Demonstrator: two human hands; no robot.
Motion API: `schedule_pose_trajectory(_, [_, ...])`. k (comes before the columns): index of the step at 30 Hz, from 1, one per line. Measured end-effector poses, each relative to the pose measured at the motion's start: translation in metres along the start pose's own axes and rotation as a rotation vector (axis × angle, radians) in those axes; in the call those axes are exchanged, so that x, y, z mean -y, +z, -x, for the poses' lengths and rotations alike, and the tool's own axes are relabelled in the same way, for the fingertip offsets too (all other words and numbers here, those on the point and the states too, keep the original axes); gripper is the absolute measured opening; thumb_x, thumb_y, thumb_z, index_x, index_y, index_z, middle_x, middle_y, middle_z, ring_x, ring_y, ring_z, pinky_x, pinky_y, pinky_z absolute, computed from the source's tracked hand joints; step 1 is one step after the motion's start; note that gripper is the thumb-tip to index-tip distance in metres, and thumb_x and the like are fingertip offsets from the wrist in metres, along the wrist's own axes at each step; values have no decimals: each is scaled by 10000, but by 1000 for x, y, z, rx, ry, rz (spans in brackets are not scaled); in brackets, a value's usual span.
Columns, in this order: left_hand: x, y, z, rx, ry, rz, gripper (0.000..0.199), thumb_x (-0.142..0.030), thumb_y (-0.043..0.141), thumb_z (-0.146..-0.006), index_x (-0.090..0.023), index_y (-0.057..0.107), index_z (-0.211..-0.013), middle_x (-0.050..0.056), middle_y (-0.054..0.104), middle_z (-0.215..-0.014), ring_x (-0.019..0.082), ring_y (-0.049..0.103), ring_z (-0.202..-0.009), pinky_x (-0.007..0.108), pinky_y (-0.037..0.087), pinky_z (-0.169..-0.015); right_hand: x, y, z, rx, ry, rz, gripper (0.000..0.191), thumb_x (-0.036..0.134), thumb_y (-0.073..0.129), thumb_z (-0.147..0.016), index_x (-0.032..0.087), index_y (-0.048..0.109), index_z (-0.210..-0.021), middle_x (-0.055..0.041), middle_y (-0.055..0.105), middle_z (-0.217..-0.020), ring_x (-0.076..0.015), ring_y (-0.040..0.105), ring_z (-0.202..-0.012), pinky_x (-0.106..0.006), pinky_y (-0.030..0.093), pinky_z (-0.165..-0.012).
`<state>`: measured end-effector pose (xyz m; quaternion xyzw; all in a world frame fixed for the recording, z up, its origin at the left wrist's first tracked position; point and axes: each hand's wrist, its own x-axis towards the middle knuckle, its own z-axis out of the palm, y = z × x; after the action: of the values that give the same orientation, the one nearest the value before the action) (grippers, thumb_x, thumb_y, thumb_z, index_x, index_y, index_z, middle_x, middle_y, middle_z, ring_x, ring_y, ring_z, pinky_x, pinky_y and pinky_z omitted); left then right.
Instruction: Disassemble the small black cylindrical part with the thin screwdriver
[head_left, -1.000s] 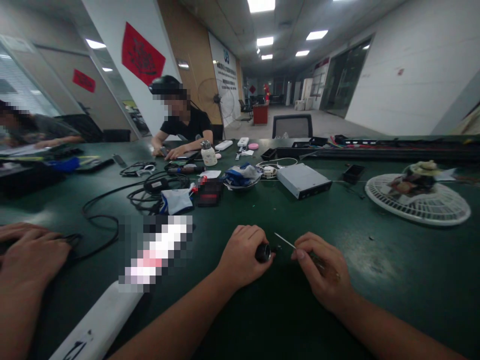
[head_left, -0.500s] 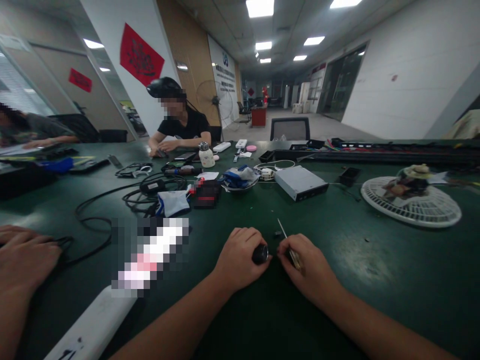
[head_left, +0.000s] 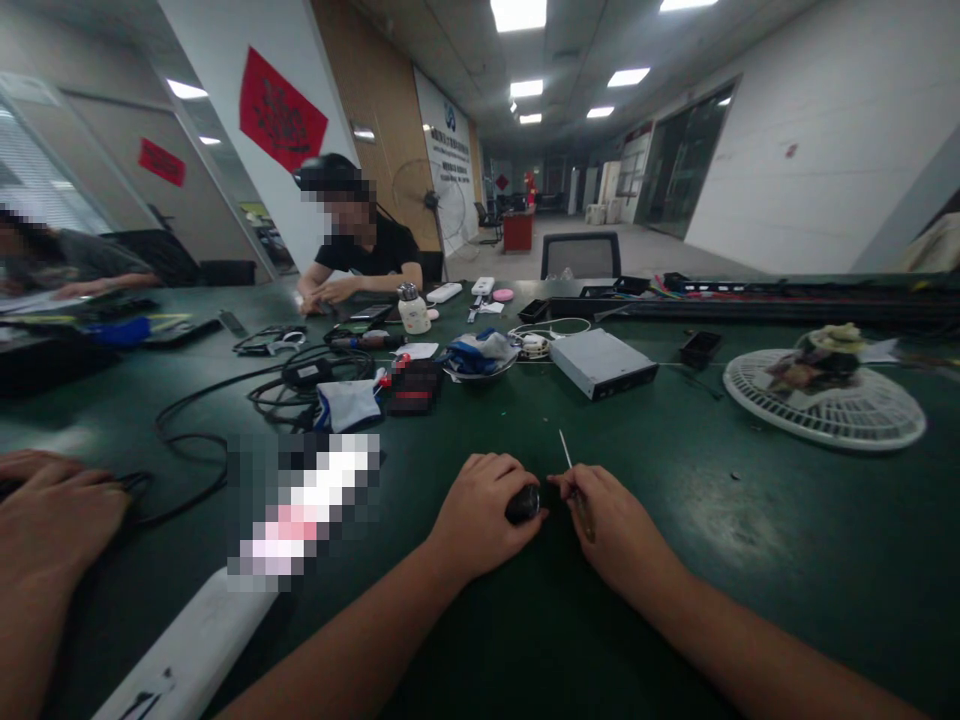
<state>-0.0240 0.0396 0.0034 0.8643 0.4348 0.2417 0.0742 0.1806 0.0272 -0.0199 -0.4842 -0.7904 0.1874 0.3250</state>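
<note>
Over the dark green table [head_left: 697,490], my left hand [head_left: 472,515] is wrapped round a black rounded object [head_left: 523,503]; its kind is mostly hidden by the fingers. Close beside it on the right, my right hand [head_left: 619,525] grips a screwdriver. The screwdriver's brownish handle [head_left: 583,515] lies within the palm, and its thin metal shaft [head_left: 565,448] points up and away from me. My right thumb and forefinger are near a tiny dark bit, too small to name. The two hands are apart by a narrow gap.
A grey disc drive [head_left: 604,362] lies ahead, with a bowl of blue and white cloth [head_left: 480,352] left of it. A white fan grille [head_left: 825,410] is at right. Cables [head_left: 169,420] and another person's hand [head_left: 56,510] are at left. A co-worker [head_left: 360,250] sits opposite.
My right hand has shifted slightly and the screwdriver has turned a little more upright. The small dark piece that lay by its shaft no longer shows there. My left hand has barely moved.
</note>
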Motion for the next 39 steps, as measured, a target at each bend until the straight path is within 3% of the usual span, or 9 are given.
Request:
schedule_pose_trajectory(11, [-4,-2,0,41,7,1,272,-393,682,-862,-243,637,-1085,19,675,-975,227,581,-916,390,398,-826,9,-8,4,-7,9,-225,209,111,578,-805,248,440,-882,-18,683,-951,-188,669,-827,-308,505,-731])
schedule_pose_trajectory(21, [-6,-3,0,75,-59,19,279,-440,616,-910,-239,590,-1102,14,677,-931,214,594,-829,353,398,-748,9,-9,5,21,-4,-223,230,71,534,-788,246,409,-866,-20,664,-912,-184,658,-786,-291,483,-668])
schedule_pose_trajectory(35, [-7,-2,0,81,-71,52,269,-377,641,-874,-231,573,-1090,21,681,-1022,231,609,-913,384,425,-806,6,-5,4,103,-19,-212,238,50,493,-816,252,394,-893,-6,636,-901,-170,632,-746,-294,472,-669])
schedule_pose_trajectory(39, [-6,-1,0,83,-69,59,257,-357,641,-874,-235,578,-1090,19,679,-1039,229,608,-938,391,429,-831,6,-4,3,61,-15,-148,207,78,525,-815,244,413,-865,-21,623,-913,-195,622,-818,-326,477,-724])
